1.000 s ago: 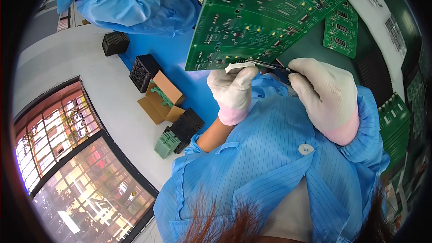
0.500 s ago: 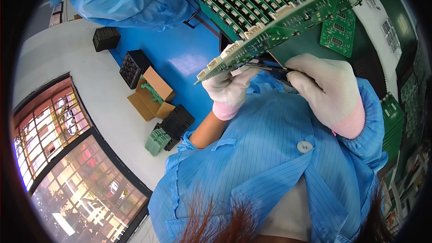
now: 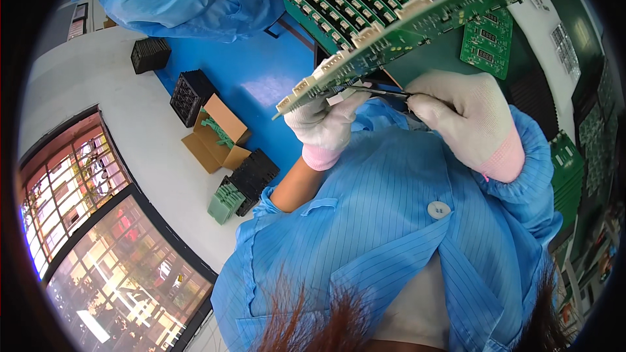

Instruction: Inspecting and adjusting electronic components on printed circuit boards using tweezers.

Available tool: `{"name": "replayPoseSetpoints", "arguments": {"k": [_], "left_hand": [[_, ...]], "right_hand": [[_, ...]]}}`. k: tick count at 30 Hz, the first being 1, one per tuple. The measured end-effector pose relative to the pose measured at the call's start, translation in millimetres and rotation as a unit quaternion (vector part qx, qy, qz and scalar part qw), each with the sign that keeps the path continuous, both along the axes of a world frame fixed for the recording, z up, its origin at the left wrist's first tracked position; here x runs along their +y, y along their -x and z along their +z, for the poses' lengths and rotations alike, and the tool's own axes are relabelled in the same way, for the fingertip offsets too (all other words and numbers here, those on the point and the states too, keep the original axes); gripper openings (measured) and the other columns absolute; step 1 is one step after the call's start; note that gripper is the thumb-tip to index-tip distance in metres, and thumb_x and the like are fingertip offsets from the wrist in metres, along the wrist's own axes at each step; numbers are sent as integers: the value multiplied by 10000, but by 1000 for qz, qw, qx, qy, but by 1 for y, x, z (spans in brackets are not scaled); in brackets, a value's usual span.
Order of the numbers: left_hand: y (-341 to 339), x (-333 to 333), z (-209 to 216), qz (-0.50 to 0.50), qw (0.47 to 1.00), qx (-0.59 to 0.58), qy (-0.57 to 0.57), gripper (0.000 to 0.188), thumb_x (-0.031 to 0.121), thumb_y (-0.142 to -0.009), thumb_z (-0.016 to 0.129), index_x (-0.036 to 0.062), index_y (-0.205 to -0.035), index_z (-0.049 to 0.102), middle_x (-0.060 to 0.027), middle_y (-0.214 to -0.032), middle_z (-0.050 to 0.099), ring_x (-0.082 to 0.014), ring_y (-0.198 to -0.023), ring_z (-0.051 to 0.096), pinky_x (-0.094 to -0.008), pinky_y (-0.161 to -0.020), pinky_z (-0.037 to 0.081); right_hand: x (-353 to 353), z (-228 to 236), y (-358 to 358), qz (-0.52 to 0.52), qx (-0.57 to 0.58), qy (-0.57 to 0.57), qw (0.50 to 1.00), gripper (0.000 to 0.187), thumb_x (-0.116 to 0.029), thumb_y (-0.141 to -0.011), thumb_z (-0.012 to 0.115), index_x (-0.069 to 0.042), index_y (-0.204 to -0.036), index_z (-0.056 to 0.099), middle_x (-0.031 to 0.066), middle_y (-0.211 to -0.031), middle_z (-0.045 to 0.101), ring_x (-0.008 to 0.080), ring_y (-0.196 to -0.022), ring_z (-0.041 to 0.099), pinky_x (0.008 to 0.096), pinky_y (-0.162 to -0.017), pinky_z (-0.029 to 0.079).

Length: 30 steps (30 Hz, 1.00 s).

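A long green circuit board (image 3: pixel 407 42) with white connectors along its edge is tilted up in front of me. My left hand (image 3: pixel 319 127), in a white glove with a pink cuff, grips its near left end, some fingers hidden behind the board. In my gloved right hand (image 3: pixel 464 120), a pair of slim dark tweezers (image 3: pixel 390 92) is pinched between thumb and fingers. The tweezers' tips reach the board's underside beside my left thumb. A small white piece (image 3: pixel 340 96) shows there too; whether the tweezers touch it I cannot tell.
Rows of green boards (image 3: pixel 352 0) stand beyond the held board. Another board with displays (image 3: pixel 486 45) lies to the right. On the left are an open cardboard box (image 3: pixel 212 137), black trays (image 3: pixel 192 98) and a blue-clothed person (image 3: pixel 189 0).
The held board and both hands have shifted slightly left in the picture, and the background has shifted slightly too. Both grips look the same.
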<state>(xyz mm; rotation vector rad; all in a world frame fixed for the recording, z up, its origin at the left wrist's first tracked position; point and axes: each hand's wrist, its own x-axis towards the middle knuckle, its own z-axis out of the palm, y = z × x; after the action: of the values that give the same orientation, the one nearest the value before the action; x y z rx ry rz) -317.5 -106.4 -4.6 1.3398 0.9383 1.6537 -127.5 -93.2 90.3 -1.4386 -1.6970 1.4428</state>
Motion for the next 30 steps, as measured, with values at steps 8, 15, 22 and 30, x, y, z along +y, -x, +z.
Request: {"name": "replayPoseSetpoints", "arguments": {"k": [8,15,22,30], "left_hand": [[-3,3,7,11,998,-42,53,413,-142,-599,729,-15,-982,639,-111,-977,666,-182,-848,637,-258,-750,504],[-14,4,23,29,991,-82,101,315,-171,-608,554,-5,-871,603,-79,-798,653,-133,-665,569,-200,-660,448],[-12,5,25,22,994,-55,89,324,-183,-613,485,7,-853,590,-67,-757,642,-117,-624,546,-189,-641,434],[-15,4,26,10,993,-78,86,347,-188,-600,475,9,-863,586,-72,-748,639,-120,-612,540,-199,-639,439]], "right_hand": [[-6,-4,5,-42,40,35,998,124,-76,-782,570,29,-816,627,28,-587,536,113,-512,400,214,-496,342],[0,6,-3,-18,-34,-18,999,130,-69,-776,572,31,-840,625,43,-585,547,133,-494,409,234,-487,352],[1,8,-1,-2,-60,-56,997,133,-60,-771,575,31,-853,625,59,-595,565,147,-485,424,246,-482,357],[1,7,-6,9,-63,-97,993,124,-54,-772,573,28,-846,630,58,-593,570,148,-477,428,243,-475,355]]}}
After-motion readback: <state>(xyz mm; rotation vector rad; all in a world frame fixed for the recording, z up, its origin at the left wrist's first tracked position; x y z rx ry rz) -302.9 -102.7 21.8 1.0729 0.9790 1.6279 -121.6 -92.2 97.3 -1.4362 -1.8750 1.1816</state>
